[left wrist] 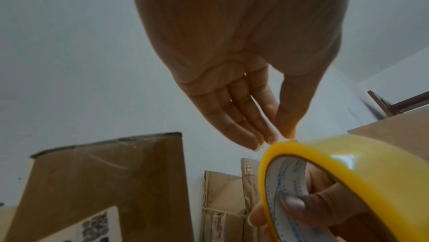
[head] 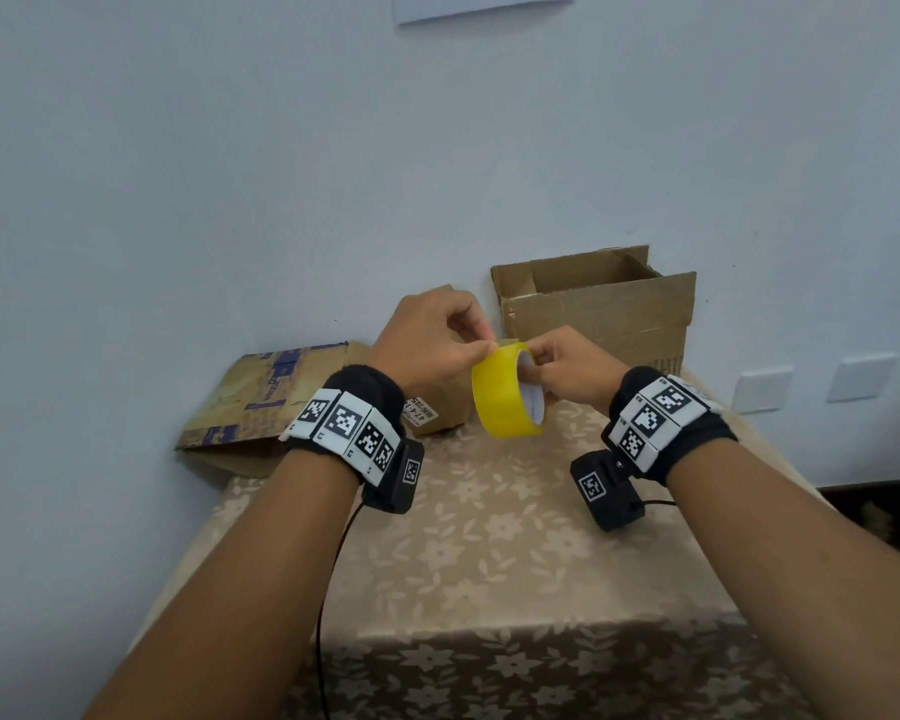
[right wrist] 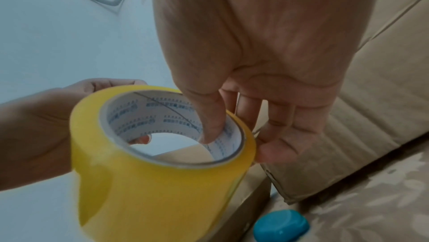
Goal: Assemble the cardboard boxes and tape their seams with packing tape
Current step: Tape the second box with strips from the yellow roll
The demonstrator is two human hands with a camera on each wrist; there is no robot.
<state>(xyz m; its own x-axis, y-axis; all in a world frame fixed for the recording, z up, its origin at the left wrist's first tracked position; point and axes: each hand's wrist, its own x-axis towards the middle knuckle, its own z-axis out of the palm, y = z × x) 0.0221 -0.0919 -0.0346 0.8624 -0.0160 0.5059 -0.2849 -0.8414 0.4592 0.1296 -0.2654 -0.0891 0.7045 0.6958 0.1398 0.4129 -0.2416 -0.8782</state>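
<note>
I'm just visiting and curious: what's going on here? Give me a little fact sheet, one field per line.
Held item: yellow tape roll, raised above the table
Right hand: grips the roll, thumb inside its core
Left hand: fingers pinch at the roll's top edge
Open box: upright by the wall, flaps up
Flattened box: lying at the table's back left
Blue object: on the tablecloth, beside a box; unclear what it is

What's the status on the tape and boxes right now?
Right hand grips tape roll, thumb inside core. Left hand fingers pick at roll's top edge. Open box behind, untaped. Nothing blocking.
</note>
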